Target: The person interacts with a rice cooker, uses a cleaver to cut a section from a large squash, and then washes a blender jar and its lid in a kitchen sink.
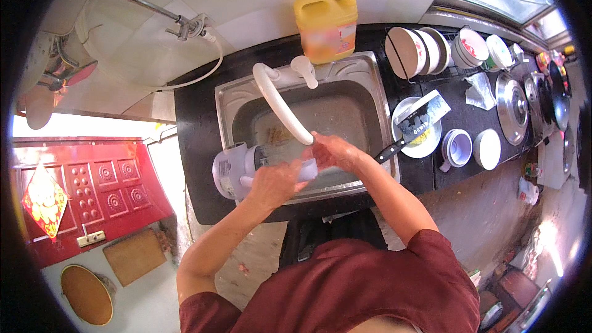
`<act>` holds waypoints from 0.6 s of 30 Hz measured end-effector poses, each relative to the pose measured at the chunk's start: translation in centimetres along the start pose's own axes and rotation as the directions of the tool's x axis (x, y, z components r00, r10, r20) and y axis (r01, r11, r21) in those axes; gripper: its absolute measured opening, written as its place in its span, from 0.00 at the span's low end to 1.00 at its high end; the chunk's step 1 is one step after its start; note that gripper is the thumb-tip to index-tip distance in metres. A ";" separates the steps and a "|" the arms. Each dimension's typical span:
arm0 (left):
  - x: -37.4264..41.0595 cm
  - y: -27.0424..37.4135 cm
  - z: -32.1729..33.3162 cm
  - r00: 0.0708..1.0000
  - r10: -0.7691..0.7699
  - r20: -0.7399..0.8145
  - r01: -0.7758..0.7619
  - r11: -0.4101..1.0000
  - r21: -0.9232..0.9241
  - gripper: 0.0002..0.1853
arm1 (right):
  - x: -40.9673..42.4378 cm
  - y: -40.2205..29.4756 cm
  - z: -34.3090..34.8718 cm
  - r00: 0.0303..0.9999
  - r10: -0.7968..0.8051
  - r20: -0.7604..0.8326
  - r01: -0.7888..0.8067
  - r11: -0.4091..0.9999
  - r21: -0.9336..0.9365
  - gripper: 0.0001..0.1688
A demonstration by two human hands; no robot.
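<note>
My left hand [275, 184] is over the front of the steel sink [384, 101], its fingers closed around a lavender plastic part [307, 170]. Close to its left is a lavender kitchen appliance [226, 173], perhaps a blender, with a label and a clear section, at the sink's left rim. My hand hides whether the part and the appliance are joined. Beneath the end of the white faucet spout [282, 106], my right hand [340, 151] reaches in beside the lavender part. Its fingertips are partly hidden, so I cannot tell whether they grip it. Brownish scraps [277, 135] lie in the sink.
A yellow soap jug [326, 27] stands behind the sink. Right of it, a cleaver [423, 115] rests across a white plate [428, 148], its handle toward the sink rim. Nearby are a lavender cup [458, 148], a white bowl [487, 149], racked bowls [407, 53] and a metal lid [512, 108].
</note>
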State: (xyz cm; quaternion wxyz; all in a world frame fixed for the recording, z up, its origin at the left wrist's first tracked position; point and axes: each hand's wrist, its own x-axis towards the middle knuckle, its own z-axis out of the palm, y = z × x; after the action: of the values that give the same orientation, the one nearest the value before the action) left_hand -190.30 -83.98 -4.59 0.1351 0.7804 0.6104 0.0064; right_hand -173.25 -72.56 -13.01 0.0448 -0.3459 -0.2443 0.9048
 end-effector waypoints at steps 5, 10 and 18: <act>0.2 1.1 1.2 0.999 0.035 0.009 -0.035 0.999 -0.009 0.26 | 3.5 1.5 1.6 0.896 -0.046 0.441 -0.263 0.745 0.613 0.38; 0.3 0.7 1.5 0.998 0.047 0.051 -0.048 0.999 0.002 0.26 | 4.0 2.5 1.1 0.931 -0.056 0.362 -0.203 0.743 0.638 0.31; 0.5 -0.3 1.5 0.981 0.113 0.158 -0.112 0.994 -0.011 0.26 | 3.1 2.8 -0.4 0.968 0.166 -0.188 -0.088 0.927 0.366 0.21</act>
State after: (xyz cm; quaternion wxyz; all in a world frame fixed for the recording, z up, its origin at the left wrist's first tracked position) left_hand -190.15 -83.74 -6.20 0.1835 0.8116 0.5527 -0.0472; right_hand -175.08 -74.08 -16.46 0.0736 -0.4435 -0.0480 0.8920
